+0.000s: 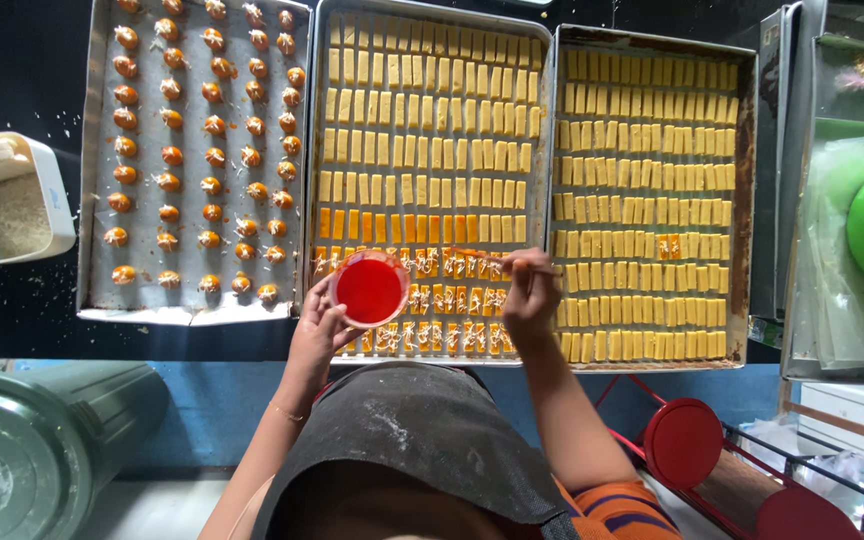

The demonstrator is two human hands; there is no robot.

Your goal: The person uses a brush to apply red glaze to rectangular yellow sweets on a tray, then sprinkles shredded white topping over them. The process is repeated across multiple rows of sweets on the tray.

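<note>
A stack of clear plastic packaging sheets point(832, 290) lies at the right edge, under a green lid; no labels, signs or screens show.

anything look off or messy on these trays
Nothing is spilled or knocked over. The middle tray is only partly glazed: its lower rows are orange with shreds on top, the upper rows still pale yellow. White shreds lie scattered on the dark surface near the white tub.

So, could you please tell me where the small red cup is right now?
In the head view, the small red cup is held in the left hand over the near rows of the middle tray, left of the right hand with the brush.
</note>
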